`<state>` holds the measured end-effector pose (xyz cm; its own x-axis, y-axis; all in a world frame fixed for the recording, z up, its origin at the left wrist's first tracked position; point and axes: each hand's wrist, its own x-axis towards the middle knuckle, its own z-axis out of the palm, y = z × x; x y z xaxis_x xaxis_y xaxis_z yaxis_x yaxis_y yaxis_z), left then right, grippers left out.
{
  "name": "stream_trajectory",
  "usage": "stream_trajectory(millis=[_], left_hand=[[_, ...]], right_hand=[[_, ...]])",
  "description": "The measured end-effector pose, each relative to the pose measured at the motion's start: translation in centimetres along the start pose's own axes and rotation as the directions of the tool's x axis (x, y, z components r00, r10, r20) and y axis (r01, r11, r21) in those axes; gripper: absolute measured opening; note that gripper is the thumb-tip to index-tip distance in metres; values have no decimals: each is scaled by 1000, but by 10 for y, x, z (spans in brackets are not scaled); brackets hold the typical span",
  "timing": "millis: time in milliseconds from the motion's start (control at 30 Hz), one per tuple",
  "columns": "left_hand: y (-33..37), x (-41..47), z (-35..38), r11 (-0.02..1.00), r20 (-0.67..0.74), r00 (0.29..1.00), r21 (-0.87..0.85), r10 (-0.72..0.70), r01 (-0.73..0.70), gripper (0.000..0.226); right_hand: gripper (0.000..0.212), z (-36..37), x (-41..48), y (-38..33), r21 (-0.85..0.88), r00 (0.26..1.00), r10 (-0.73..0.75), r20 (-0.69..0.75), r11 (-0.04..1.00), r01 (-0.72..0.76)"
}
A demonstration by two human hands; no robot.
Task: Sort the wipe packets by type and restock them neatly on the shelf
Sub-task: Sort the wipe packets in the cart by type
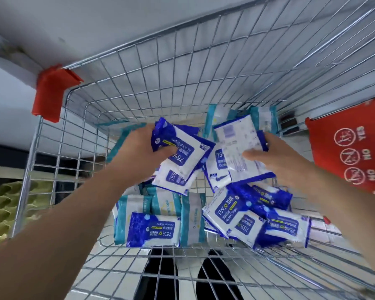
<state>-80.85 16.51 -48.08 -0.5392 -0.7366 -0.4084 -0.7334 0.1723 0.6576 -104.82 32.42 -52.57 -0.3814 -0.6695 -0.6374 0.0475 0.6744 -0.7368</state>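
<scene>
Both my arms reach down into a wire shopping cart point(139, 68). My left hand point(142, 146) grips a small bundle of blue alcohol wipe packets point(180, 154), lifted above the pile. My right hand point(275, 158) holds more blue packets point(236, 148), the top one turned back side up. On the cart floor lie several more blue packets point(247, 217) at the right and one point(154, 230) at the front. Teal-and-white wipe packets point(167, 202) stand in the middle, and others point(262, 118) lean at the far side.
A red plastic corner guard point(52, 92) caps the cart's left corner. A red child-seat flap with warning symbols point(351, 148) hangs at the right. A yellow-green egg-crate pad point(2, 215) lies outside the cart on the left. White tiled floor shows through the mesh.
</scene>
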Motion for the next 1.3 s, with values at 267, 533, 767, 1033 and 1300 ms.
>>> stream_trajectory(millis=[267,533,767,1033,1300], left_hand=[[34,-21,104,993,435,901,-103,-11,62,18],[8,-20,183,974,483,851,188,-207,130,84],[22,-39,213,972,512,832,194,-215,132,137],[30,-32,188,963,501,823,180,-267,202,117],[-30,-49,93,893,259,945,445,-199,66,43]], right_hand=[[47,-64,-51,61,-309,948,304,97,914,-261],[21,-56,-48,116,-718,951,297,84,680,-149],[60,-44,-56,133,-877,967,216,135,481,15],[59,-55,-49,72,-795,986,96,136,604,51],[42,30,-49,34,-723,973,-126,195,652,230]])
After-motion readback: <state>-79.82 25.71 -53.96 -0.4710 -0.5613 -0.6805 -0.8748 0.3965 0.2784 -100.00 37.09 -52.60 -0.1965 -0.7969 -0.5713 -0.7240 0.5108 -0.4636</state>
